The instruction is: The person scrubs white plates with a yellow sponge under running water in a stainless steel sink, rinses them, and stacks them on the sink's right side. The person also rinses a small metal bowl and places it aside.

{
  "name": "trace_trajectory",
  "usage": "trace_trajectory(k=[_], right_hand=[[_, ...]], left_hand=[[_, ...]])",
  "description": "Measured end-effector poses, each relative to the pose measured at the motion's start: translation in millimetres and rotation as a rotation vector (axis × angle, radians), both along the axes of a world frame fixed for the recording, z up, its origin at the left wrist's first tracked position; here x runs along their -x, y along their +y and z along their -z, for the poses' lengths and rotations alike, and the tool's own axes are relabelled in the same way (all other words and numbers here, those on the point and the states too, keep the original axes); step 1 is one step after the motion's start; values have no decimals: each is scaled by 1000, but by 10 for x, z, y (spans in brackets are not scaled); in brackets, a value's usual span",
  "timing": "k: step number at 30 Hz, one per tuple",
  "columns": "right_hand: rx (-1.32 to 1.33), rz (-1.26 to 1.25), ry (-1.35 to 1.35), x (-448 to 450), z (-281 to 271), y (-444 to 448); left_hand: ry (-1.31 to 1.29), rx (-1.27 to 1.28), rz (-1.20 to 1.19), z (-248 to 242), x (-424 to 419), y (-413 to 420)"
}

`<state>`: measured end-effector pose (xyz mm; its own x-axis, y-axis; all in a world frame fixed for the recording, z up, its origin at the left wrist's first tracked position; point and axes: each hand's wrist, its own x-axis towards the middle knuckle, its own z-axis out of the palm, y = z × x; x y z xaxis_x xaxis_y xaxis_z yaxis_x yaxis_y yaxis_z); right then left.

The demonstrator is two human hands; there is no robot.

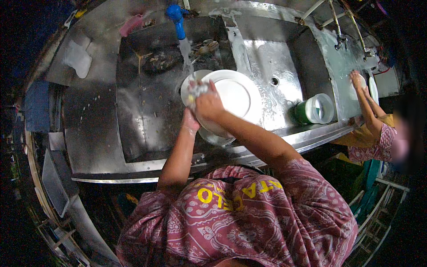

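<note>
Both my hands meet at the left edge of several white plates (235, 96) in the left sink basin. My right hand (210, 105) closes over a pale foamy clump (199, 90), blurred, perhaps a scrubber. Below it, my left hand (190, 119) is turned palm up against the clump and the plates' edge; its fingers are mostly hidden. Water pours from a blue tap (180, 28) just beyond my hands. Under the plates, a clear bowl-like rim (217, 139) shows near the front of the basin.
Food scraps (163, 61) lie at the back of the left basin (131, 133). A clear tub with green contents (318, 108) lies tilted in the middle basin (253, 56). At right, another person's hands (357, 81) work over a water-filled basin (340, 63). A pink item (131, 25) sits behind.
</note>
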<state>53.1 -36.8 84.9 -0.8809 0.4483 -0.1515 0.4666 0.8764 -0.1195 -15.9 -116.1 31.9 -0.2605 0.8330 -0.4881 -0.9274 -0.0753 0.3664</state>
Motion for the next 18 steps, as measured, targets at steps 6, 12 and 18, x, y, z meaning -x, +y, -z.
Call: trace_trajectory(k=[6, 12, 18], right_hand=[[214, 423, 400, -516, 908, 1395], [90, 140, 406, -1140, 604, 23], [-185, 77, 57, -140, 521, 388]], left_hand=[[273, 122, 65, 549, 261, 149], [826, 643, 1, 714, 269, 314], [807, 580, 107, 548, 258, 210]])
